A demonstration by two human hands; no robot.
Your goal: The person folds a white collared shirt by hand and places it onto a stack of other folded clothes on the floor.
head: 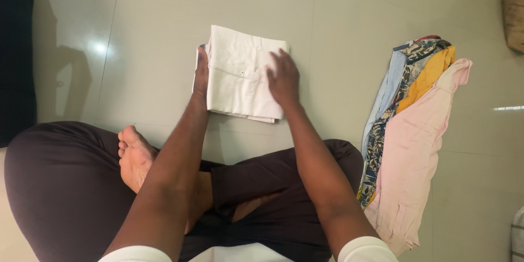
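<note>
The folded white garment lies flat on the tiled floor, directly ahead of my crossed legs. My left hand presses along its left edge, grip flat and holding nothing. My right hand rests palm-down on its right side, fingers spread. A pile of clothes lies to my right, well apart.

Bare floor is left open beyond and to the left of the folded white cloth. Passage on the right is blocked by a heap of clothes.
</note>
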